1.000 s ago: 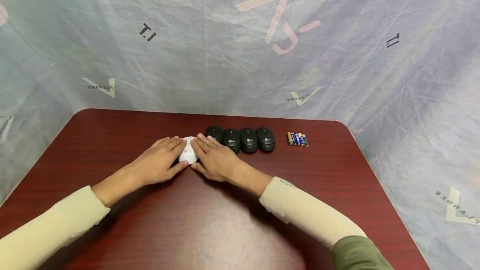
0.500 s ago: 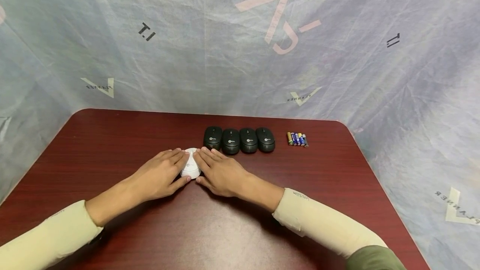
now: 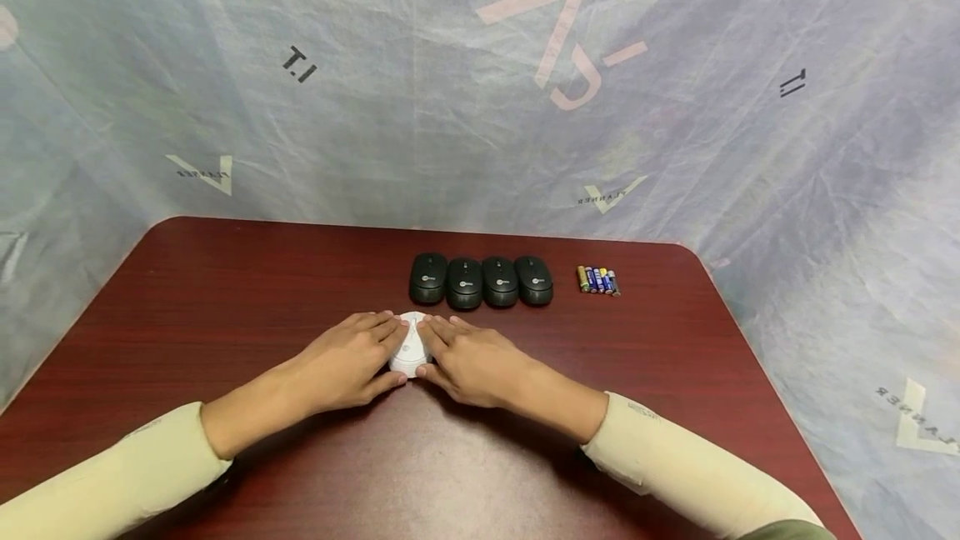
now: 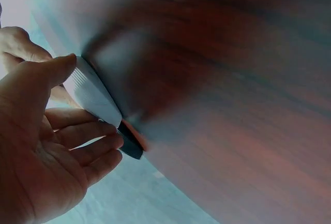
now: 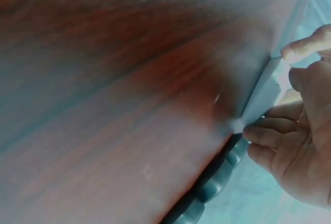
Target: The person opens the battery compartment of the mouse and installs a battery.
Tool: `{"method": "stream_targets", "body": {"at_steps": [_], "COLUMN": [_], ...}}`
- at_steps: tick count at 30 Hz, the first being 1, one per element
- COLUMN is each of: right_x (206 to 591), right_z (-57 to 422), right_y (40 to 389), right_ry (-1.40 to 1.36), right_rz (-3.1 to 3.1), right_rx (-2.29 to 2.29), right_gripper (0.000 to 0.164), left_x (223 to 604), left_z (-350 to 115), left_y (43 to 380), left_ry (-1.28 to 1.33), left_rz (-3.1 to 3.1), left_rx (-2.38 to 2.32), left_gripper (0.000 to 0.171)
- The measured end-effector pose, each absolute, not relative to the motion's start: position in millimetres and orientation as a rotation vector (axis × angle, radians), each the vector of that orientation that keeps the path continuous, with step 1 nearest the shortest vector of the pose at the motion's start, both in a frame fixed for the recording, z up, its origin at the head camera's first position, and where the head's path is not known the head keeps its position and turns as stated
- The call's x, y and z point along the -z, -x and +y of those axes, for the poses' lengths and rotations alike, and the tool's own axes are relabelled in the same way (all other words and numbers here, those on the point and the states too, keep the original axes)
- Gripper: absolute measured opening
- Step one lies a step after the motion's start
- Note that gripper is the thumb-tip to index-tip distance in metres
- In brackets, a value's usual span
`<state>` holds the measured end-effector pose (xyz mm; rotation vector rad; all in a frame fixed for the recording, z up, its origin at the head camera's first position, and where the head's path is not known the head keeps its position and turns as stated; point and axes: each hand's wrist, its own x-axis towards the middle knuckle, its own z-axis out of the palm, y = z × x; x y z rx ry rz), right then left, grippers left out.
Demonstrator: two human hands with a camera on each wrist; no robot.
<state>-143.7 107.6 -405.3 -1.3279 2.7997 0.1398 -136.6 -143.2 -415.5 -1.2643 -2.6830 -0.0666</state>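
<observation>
A white computer mouse (image 3: 407, 355) rests on the dark red table between my two hands. My left hand (image 3: 347, 363) holds its left side, with the thumb at the rear end and the fingers along the side toward the front. On the other side my right hand (image 3: 480, 365) grips it in the same way. In the left wrist view the mouse (image 4: 93, 92) shows its pale side between thumb and fingertips. The right wrist view shows the mouse (image 5: 265, 92) close to the right fingertips and thumb. My fingers cover parts of both its sides.
Behind the white mouse, several black computer mice (image 3: 465, 283) stand side by side in a row. Several small batteries (image 3: 597, 280) lie to the right of them. A printed grey sheet (image 3: 420, 107) hangs behind the table (image 3: 225, 290).
Both hands have brought the white mouse toward me and to the right, away from the row of black mice. The leftmost black mouse, partly covered before, is now fully visible.
</observation>
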Motion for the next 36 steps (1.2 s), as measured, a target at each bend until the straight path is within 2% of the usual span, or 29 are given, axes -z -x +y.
{"method": "stream_targets", "body": {"at_steps": [9,19,29,36], "right_x": [399.7,400.5,413.6,415.2], "right_z": [133.9,168.9,186.0,187.6], "right_y": [135.1,130.1,131.8,134.0], "right_ry": [1.281,1.253,1.299,1.323], "right_rz": [2.828,2.891,2.957,2.961], "right_rx": [-0.135,-0.055,0.018,0.013], "right_gripper": [0.062,0.065,0.069,0.07], "left_x": [419.2,423.4,431.0,430.9], "left_z": [-115.9,-89.2,-82.9,-80.1], "left_y": [139.1,145.7,148.3,151.8], "left_ry": [1.353,1.419,1.394,1.415], "left_rz": [-2.643,-2.662,-2.706,-2.693], "left_rx": [0.042,0.166,0.3,0.274], "left_gripper": [0.063,0.067,0.074,0.072]}}
